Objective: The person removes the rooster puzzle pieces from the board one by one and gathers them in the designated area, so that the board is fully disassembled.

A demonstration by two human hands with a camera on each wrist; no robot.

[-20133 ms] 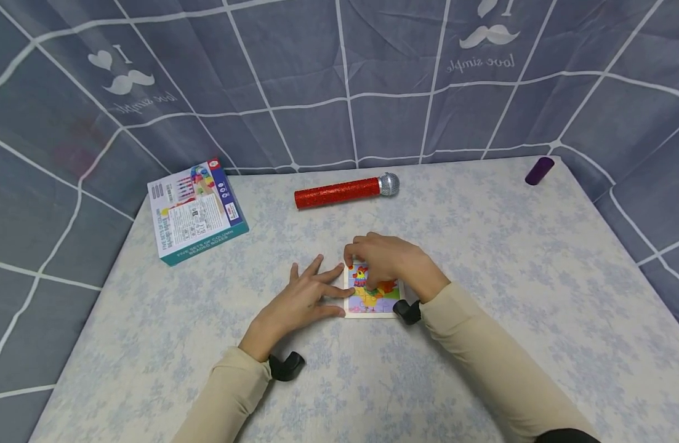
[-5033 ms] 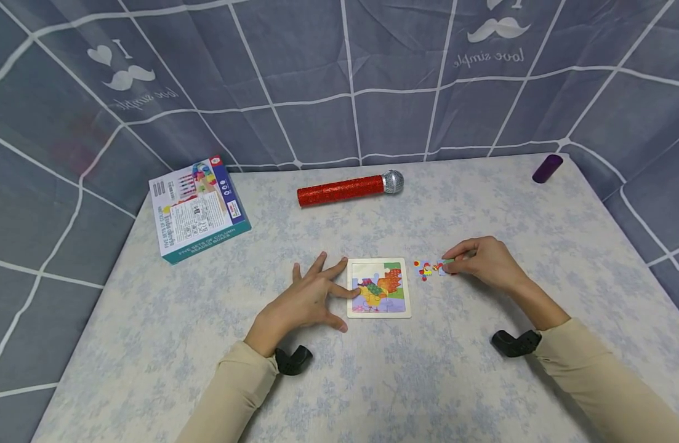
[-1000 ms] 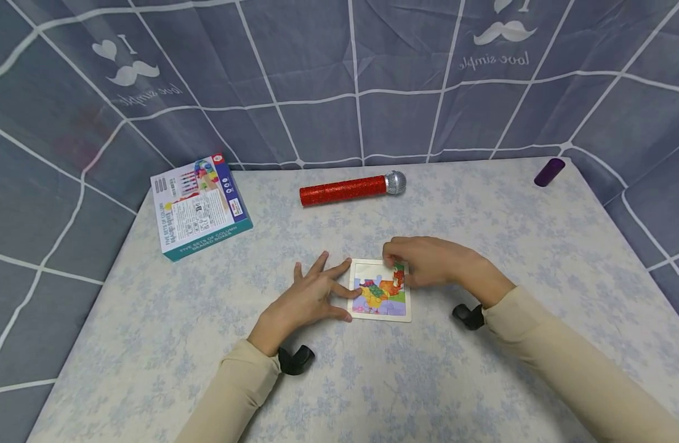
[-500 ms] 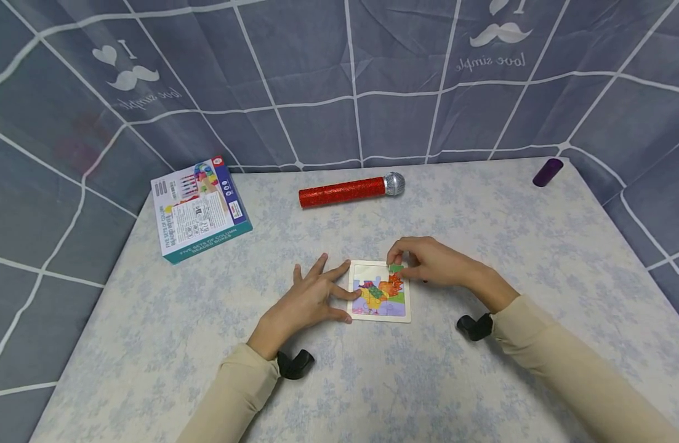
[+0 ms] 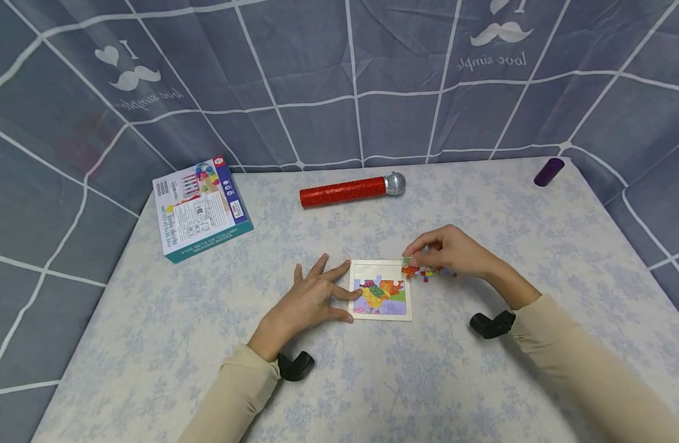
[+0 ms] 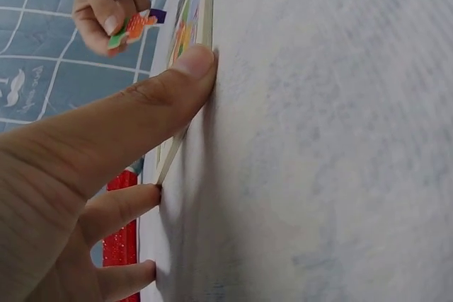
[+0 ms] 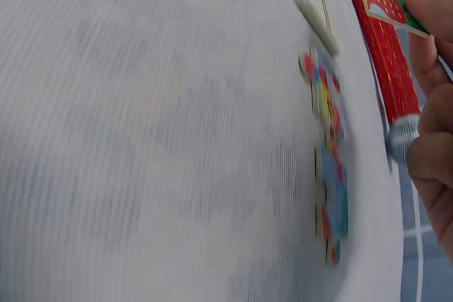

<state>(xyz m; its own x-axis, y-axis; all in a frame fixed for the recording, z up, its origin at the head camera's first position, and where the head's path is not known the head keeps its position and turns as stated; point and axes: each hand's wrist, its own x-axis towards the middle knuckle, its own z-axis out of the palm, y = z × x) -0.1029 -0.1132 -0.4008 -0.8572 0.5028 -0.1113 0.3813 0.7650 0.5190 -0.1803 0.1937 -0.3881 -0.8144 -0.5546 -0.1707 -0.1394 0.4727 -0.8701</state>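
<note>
The small jigsaw puzzle lies in a pale square frame, its lower part filled with a hen picture and its upper strip bare. My left hand has spread fingers; the index finger rests on the puzzle's left side and the thumb touches its edge. Between thumb and fingers, my right hand pinches an orange and green puzzle piece, raised over the puzzle's upper right corner. Several loose puzzle pieces lie on the table right of the frame, partly hidden by the right hand in the head view.
A red glittery microphone lies behind the puzzle. The boxed bead set is at the back left. A dark purple cylinder lies near the back right corner. Grey-blue checked cloth hangs behind the table.
Over the last second, my right hand lifts the orange and green puzzle piece from the puzzle's upper right corner and moves right. Earlier, it was at the loose pieces. The left hand stays put.
</note>
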